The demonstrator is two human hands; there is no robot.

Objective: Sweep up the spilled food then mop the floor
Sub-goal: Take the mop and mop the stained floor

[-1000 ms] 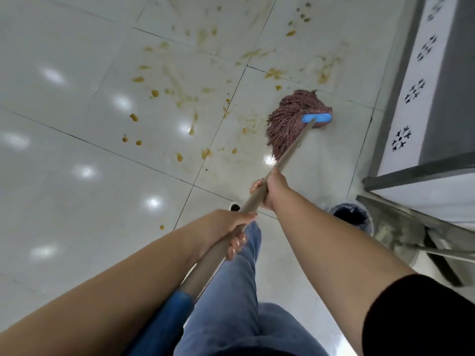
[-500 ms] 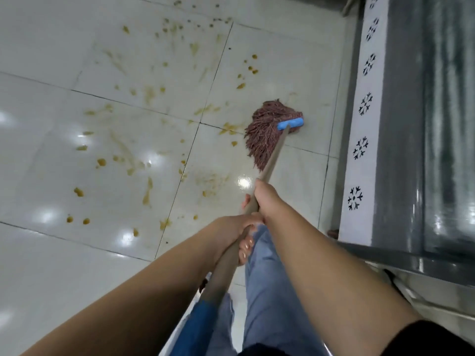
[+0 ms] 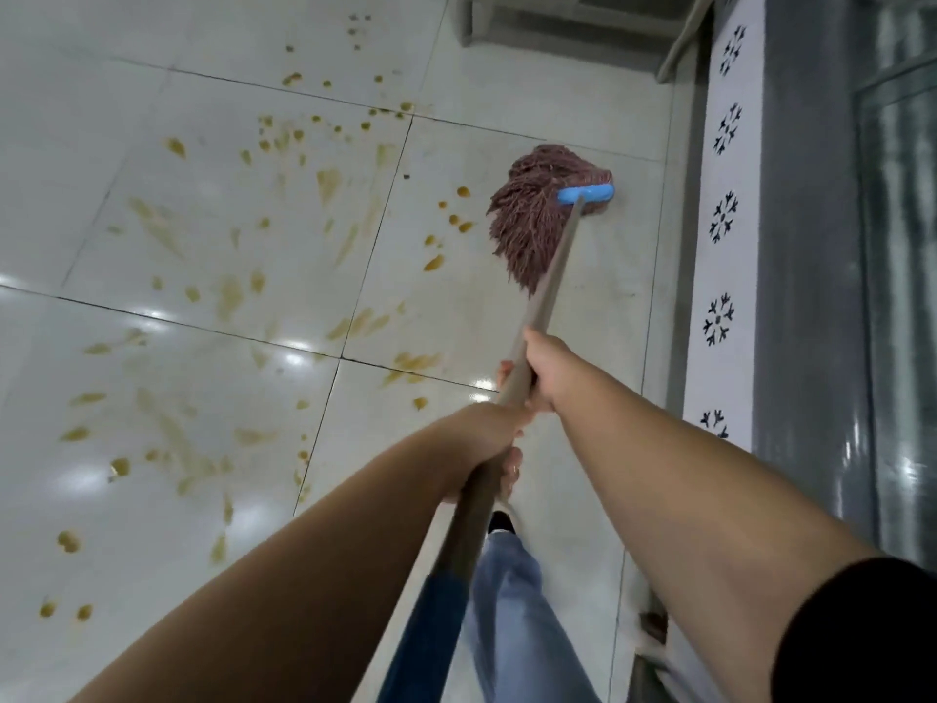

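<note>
Both hands are wrapped tight around the mop handle [image 3: 550, 291], one just above the other. The right hand [image 3: 545, 370] grips farther down the stick, and the left hand [image 3: 487, 438] grips close behind it, nearly touching it.

The mop head [image 3: 537, 215] is on the floor [image 3: 583, 114], close to the grey wall strip with the snowflake marks [image 3: 722, 220]. Its blue clip [image 3: 585, 194] sits on top of the reddish strings.

Lots of yellow-brown food spots and smears [image 3: 233, 291] cover the tiles to the left of the mop. Some small blobs [image 3: 459, 223] lie just beside the strings.

What could go wrong? The food looks wet and sticky, so the mop may just spread it into longer streaks and not lift it. Bits could get stuck in the strings and then be dragged onto clean tiles. The floor looks shiny, so a foot [image 3: 502, 522] could slip on it. Pushing too far to the right could bump the mop into the wall strip.
</note>
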